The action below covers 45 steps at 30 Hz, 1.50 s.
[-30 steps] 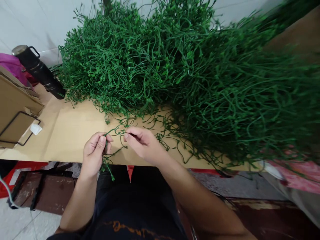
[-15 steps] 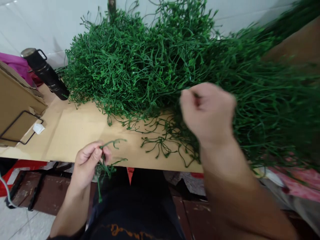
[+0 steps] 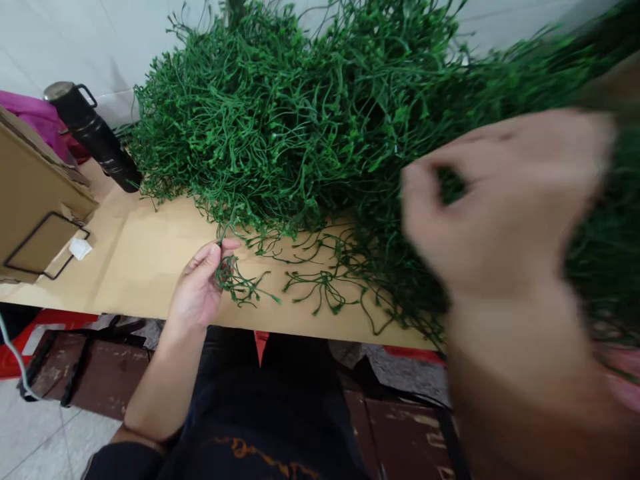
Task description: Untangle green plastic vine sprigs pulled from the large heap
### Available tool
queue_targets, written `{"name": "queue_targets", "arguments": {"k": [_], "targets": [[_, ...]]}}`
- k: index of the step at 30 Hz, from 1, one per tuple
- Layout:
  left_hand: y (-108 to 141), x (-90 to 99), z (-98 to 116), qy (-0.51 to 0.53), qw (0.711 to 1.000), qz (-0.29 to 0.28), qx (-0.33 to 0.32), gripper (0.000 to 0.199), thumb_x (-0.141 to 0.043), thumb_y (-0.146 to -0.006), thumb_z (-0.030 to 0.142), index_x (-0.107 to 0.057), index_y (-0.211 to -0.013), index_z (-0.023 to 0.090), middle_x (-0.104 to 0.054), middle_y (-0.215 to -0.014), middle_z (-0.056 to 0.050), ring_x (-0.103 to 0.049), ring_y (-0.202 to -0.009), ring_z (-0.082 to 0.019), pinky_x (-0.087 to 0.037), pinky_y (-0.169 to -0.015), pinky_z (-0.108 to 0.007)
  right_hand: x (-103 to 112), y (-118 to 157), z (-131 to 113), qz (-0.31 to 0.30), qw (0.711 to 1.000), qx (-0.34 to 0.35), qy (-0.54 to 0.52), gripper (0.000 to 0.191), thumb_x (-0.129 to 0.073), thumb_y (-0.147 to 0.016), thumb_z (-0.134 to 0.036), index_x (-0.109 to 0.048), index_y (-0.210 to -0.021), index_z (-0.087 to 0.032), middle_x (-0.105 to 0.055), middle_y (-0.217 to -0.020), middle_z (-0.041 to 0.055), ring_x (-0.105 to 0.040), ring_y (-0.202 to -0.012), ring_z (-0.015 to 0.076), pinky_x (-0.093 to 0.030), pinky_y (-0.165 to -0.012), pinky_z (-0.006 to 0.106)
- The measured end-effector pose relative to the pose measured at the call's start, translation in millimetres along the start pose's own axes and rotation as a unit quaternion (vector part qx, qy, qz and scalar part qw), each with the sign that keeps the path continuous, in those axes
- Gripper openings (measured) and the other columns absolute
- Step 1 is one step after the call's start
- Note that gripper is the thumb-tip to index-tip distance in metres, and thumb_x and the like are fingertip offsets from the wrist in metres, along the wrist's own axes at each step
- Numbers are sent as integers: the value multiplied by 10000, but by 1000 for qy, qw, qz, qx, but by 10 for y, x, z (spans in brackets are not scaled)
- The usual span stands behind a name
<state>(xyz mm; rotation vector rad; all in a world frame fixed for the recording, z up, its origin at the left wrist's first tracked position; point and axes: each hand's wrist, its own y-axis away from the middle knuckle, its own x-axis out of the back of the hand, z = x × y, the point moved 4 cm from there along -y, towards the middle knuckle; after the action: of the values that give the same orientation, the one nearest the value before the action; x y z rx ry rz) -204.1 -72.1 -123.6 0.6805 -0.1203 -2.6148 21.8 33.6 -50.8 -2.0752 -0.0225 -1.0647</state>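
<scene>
My left hand [image 3: 200, 283] pinches a small green plastic plant sprig [image 3: 245, 285] between thumb and fingers, above the front part of the table. Its thin branching stems hang to the right of the hand. My right hand [image 3: 505, 207] is raised close to the camera at the right, blurred, with thumb and forefinger curled together in a ring. What it holds, if anything, I cannot make out. Behind both hands lies a large heap of green plastic sprigs [image 3: 280, 127]. One loose sprig [image 3: 324, 285] lies spread on the table between the hands.
Brown paper or board covers the table [image 3: 145, 257]. A black flask [image 3: 100, 137] leans at the back left, beside a cardboard box [image 3: 37, 193] with a black wire frame [image 3: 31, 241]. A white tiled wall [image 3: 135, 40] stands behind the heap.
My left hand has moved up and right over the table with the sprig, whose stems now hang differently. My right hand has moved right and come nearer the camera.
</scene>
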Motion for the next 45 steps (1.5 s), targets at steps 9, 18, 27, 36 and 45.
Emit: {"name": "queue_targets", "arguments": {"k": [9,18,27,36,45], "targets": [[33,-117,20,-91,992,-19,-81,215,-713,-679,379,-711,-759,179,-613,-610,21,-544,-577,-75,-476,-606,-200,-919,446,-938,-200,868,-26,-454,190,-494,-842,-336,-512,-913,-160,-593,-845,63,-566,-771,139,-478,-717,287],[-4,-60,-49,-162,978,-59,-118,246,-652,-743,390,-720,-881,198,-716,-854,-31,-626,-727,-122,-521,-742,-266,-985,488,-936,-245,818,-92,-512,183,-469,-830,-330,-500,-768,-160,-517,-742,30,-480,-671,103,-421,-629,238],[-12,-16,37,-278,944,-21,-177,232,-592,-791,394,-689,-759,186,-636,-758,-13,-523,-652,-93,-448,-642,-209,-1070,560,-834,-217,778,-171,-564,176,-552,-769,-333,-496,-776,-166,-483,-715,10,-452,-597,81,-386,-526,218],[7,-47,48,-302,936,-88,-155,252,-650,-732,397,-621,-809,159,-560,-723,-1,-492,-650,-94,-413,-604,-204,-1028,550,-796,-180,781,-173,-573,159,-520,-794,-310,-450,-788,-167,-401,-606,-37,-382,-521,63,-351,-490,214],[-10,23,41,-347,922,-95,-140,164,-633,-748,308,-585,-720,154,-510,-622,27,-436,-582,-78,-363,-542,-189,-1027,562,-794,-243,836,-67,-487,182,-419,-859,-288,-503,-767,-156,-462,-611,-15,-425,-580,86,-363,-571,236]]}}
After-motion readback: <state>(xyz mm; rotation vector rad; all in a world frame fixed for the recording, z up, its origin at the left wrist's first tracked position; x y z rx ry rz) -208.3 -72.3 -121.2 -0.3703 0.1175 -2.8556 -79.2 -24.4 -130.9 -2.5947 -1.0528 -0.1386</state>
